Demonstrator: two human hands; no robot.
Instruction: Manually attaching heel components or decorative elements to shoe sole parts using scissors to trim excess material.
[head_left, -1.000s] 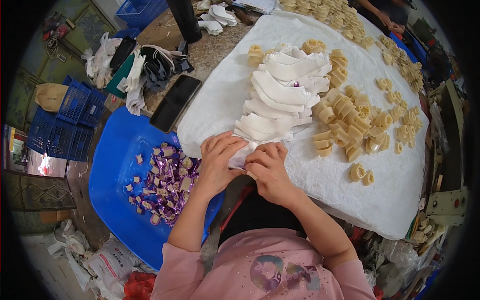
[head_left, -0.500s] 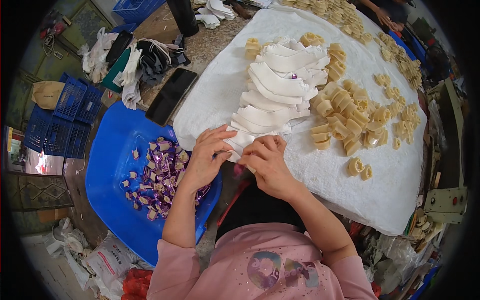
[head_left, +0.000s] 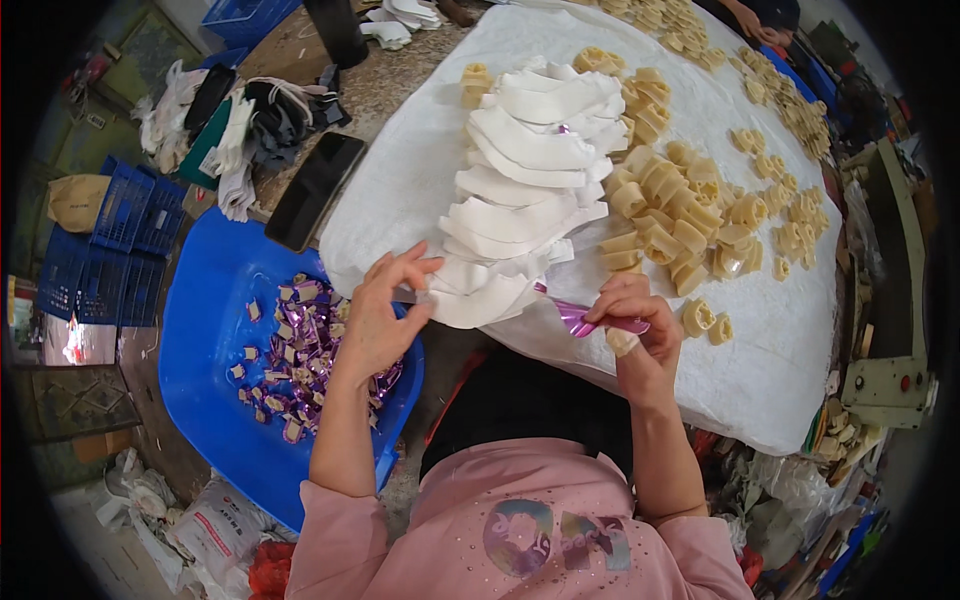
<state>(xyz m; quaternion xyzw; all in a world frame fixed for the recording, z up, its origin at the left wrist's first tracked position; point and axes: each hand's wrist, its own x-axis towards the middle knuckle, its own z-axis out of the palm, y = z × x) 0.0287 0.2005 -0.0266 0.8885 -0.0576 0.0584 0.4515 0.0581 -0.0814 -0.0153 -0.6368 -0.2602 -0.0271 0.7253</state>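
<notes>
A stack of white curved pieces [head_left: 530,150], thin and sheet-like, overlaps in a column across the white-covered table. At its near end, my left hand [head_left: 378,310] pinches the edge of the lowest white curved piece [head_left: 465,308] between thumb and fingers. A small greyish bit shows between those fingers; I cannot tell what it is. To the right, just past the table's near edge, my right hand [head_left: 645,335] is closed on a shiny purple strip [head_left: 575,316], which trails leftward toward the stack. The right thumb has a pale wrap around it.
Beige rolled rings [head_left: 685,215] lie heaped right of the stack. At lower left stands a blue tub [head_left: 200,350] holding small purple-and-beige pieces [head_left: 310,350]. A black phone [head_left: 315,190] lies by the table's left edge. Another person's hand [head_left: 745,18] shows at the far right.
My right hand has moved right, away from the stack and my left hand, drawing the purple strip into view. My left hand stays at the lowest white piece. The whole view has shifted slightly.
</notes>
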